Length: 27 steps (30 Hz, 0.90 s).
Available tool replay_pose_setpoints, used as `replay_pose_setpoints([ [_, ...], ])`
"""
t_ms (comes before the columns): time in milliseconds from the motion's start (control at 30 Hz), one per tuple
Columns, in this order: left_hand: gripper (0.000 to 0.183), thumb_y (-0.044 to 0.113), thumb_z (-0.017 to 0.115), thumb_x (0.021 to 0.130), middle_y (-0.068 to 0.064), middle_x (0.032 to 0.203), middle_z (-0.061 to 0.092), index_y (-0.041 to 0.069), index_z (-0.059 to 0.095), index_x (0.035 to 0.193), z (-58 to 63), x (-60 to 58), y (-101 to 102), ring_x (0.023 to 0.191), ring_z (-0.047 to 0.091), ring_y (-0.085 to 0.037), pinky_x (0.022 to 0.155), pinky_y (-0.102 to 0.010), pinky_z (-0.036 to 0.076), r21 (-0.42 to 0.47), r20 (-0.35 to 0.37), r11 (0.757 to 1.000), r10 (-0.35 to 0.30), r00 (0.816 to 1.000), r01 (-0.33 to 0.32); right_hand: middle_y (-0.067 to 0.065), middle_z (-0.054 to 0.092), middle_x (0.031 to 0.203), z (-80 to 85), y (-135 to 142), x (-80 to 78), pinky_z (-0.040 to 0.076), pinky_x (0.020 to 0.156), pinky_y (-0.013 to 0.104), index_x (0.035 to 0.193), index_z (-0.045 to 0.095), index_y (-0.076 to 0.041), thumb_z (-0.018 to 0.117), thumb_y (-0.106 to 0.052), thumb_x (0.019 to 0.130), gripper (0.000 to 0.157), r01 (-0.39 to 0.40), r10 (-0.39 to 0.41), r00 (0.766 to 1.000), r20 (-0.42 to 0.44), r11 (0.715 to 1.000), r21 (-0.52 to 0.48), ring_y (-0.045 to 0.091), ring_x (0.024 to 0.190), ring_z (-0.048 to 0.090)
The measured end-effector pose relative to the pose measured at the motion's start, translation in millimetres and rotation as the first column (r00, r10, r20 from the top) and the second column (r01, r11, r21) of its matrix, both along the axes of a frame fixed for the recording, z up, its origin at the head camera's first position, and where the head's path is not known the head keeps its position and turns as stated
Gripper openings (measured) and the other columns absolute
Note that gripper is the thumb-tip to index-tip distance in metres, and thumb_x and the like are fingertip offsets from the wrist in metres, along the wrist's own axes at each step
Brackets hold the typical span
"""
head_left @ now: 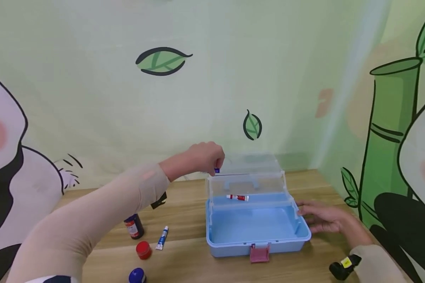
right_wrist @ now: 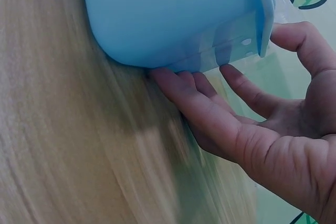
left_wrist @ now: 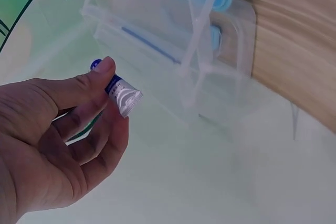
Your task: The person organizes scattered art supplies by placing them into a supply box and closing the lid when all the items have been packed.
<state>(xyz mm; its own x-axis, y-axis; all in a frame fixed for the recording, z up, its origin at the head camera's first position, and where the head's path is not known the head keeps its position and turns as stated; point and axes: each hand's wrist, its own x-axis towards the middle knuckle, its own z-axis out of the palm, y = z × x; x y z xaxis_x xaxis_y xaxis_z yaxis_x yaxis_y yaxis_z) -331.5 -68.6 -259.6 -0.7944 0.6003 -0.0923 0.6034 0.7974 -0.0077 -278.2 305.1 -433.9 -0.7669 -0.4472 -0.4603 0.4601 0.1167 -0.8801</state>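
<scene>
My left hand (head_left: 206, 156) is raised over the back left of a light blue plastic box (head_left: 230, 249) with a clear lid. Between thumb and fingers it pinches a small blue and silver paint tube (left_wrist: 124, 95), crimped end outward. A red and white paint tube (head_left: 238, 197) lies in the clear tray section at the back of the box, whose lid is raised. At the box's right side, the fingers of my right hand (head_left: 324, 218) touch the wall and lower edge (right_wrist: 126, 59) without curling round it.
Left of the box on the wooden table (head_left: 184, 263) are a blue and white tube (head_left: 162, 238), a red-lidded jar (head_left: 143, 250), a blue-lidded jar (head_left: 137, 276) and a dark bottle (head_left: 134, 227). A pink latch (head_left: 259, 254) hangs down in front. A printed cloth (head_left: 216, 86) stands behind.
</scene>
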Motion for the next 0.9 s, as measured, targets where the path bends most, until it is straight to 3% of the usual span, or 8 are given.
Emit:
replay_pose_setpoints([
  [233,0.015,0.014,0.081,0.074,0.006,0.077,0.063,0.016,0.068,0.082,-19.5,-7.8,24.6,0.071,0.060,-0.013,0.061,-0.025,0.050,0.045,0.089,0.999,-0.017,0.996,0.013,0.033,0.024,0.143,2.4,-0.2,-1.6,0.046,0.089,0.055,0.148,0.004,0.002,0.055,-0.016,0.091,0.078,0.014,-0.014,1.000,0.007,1.000,0.003,0.038,0.114,0.053],
  [467,0.015,0.015,0.081,0.074,0.008,0.078,0.062,0.017,0.069,0.083,-37.4,-7.5,54.5,0.070,0.059,-0.009,0.059,-0.024,0.049,-0.015,0.123,0.998,-0.064,0.990,0.066,0.034,0.024,0.143,0.8,-1.6,0.5,0.047,0.089,0.055,0.148,0.004,0.001,0.055,-0.016,0.090,0.079,0.022,-0.022,1.000,0.014,1.000,0.007,0.039,0.114,0.053],
  [900,0.011,0.017,0.079,0.076,0.009,0.072,0.062,0.020,0.069,0.076,-69.6,-3.2,83.5,0.067,0.057,-0.010,0.054,-0.026,0.047,0.004,0.065,0.994,-0.108,0.992,0.108,0.034,0.021,0.145,2.4,1.3,-0.9,0.046,0.090,0.054,0.148,0.003,0.000,0.055,-0.016,0.091,0.078,0.007,-0.007,1.000,0.015,1.000,-0.002,0.040,0.118,0.050],
])
